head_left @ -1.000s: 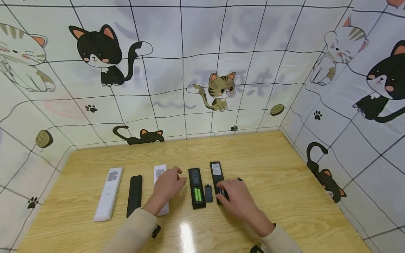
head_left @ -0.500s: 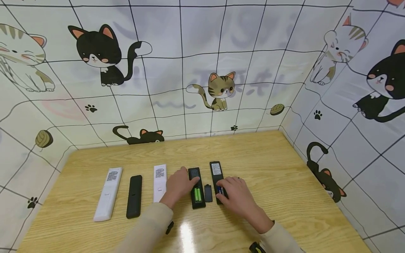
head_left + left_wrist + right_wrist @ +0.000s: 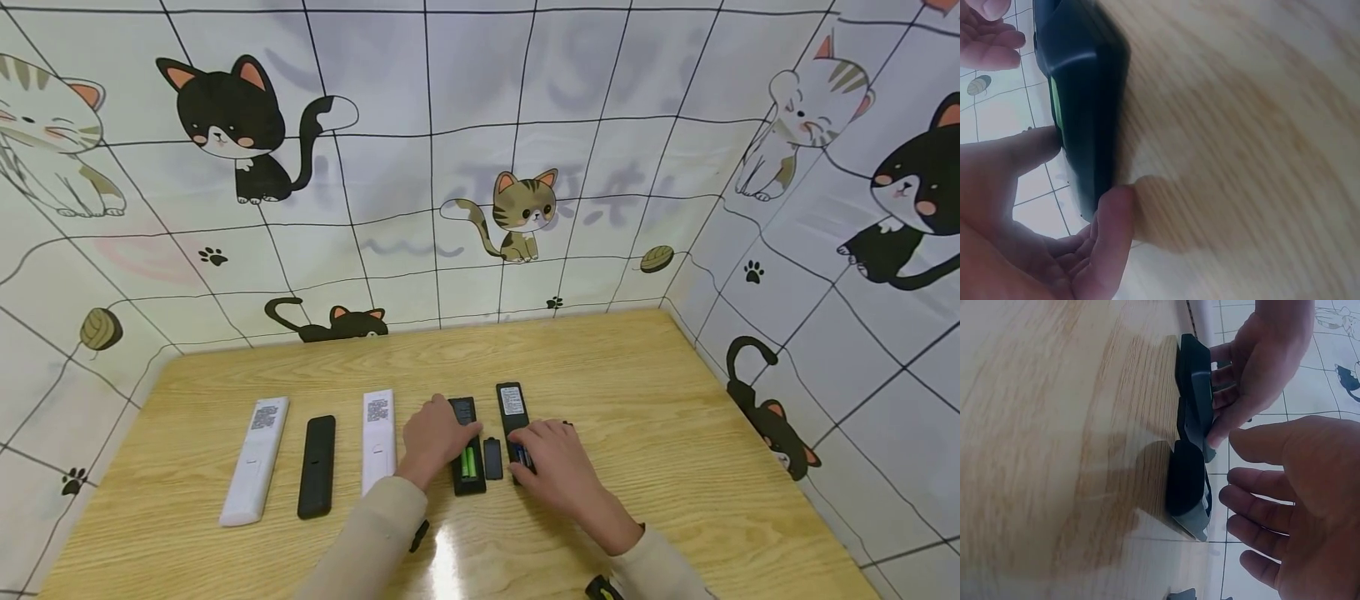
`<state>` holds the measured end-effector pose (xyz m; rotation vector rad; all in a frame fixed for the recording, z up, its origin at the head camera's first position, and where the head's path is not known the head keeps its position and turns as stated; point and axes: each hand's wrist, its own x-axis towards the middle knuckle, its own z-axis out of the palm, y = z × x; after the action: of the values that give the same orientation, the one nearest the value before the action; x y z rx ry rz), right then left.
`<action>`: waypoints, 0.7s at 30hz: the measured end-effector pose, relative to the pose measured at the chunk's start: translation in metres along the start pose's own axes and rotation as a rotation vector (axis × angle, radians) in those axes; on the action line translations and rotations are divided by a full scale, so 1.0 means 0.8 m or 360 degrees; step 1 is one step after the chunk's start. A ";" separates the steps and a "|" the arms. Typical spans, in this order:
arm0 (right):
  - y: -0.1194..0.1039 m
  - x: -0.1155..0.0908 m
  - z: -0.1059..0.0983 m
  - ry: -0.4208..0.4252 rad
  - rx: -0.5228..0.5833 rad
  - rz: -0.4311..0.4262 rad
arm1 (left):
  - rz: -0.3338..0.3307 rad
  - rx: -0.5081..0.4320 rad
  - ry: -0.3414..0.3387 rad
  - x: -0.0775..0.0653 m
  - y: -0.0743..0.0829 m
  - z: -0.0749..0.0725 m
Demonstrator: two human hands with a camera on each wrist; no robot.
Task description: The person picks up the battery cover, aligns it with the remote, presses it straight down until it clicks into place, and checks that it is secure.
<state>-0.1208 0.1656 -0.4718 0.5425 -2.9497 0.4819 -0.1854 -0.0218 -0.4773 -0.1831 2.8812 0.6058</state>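
My left hand (image 3: 435,437) grips a black remote control (image 3: 471,486) lying on the table, its battery bay uncovered. Two green batteries (image 3: 468,461) sit in that bay. In the left wrist view, the thumb rests on the remote's upper face and the fingers curl at its side. Beside it lies a loose dark battery cover (image 3: 492,458). My right hand (image 3: 558,462) hovers over a second black remote (image 3: 512,402) with a white label; blue batteries (image 3: 522,454) show partly under the fingers. In the right wrist view, those fingers are loosely bent and apart from the remote.
To the left on the wooden table (image 3: 637,375) lie a white remote (image 3: 255,462), a black remote (image 3: 317,467) and another white remote (image 3: 378,429), partly covered by the left arm. A small dark piece (image 3: 1182,594) lies beyond my right hand. Cat-print walls enclose the table.
My left hand has moved right from above the white remote to the black remote with green batteries and taken hold of it. The right hand has barely moved.
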 end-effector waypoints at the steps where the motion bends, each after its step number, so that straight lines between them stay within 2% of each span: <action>1: 0.000 0.000 0.000 -0.0001 -0.0001 0.0002 | -0.0007 -0.0002 -0.0001 0.000 0.001 0.000; 5: -0.001 0.000 0.000 -0.0014 -0.0003 0.0011 | -0.0018 -0.0011 0.0005 -0.001 0.005 -0.002; 11: -0.005 0.002 0.001 -0.0015 -0.0023 -0.0017 | 0.0044 0.0000 0.0028 -0.003 0.008 -0.004; 21: -0.009 0.006 0.006 -0.0027 -0.0061 -0.0038 | 0.0083 0.0163 0.0050 -0.003 0.015 -0.003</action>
<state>-0.1227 0.1563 -0.4738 0.5797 -2.9580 0.4200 -0.1853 -0.0114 -0.4699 -0.1039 2.9466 0.4665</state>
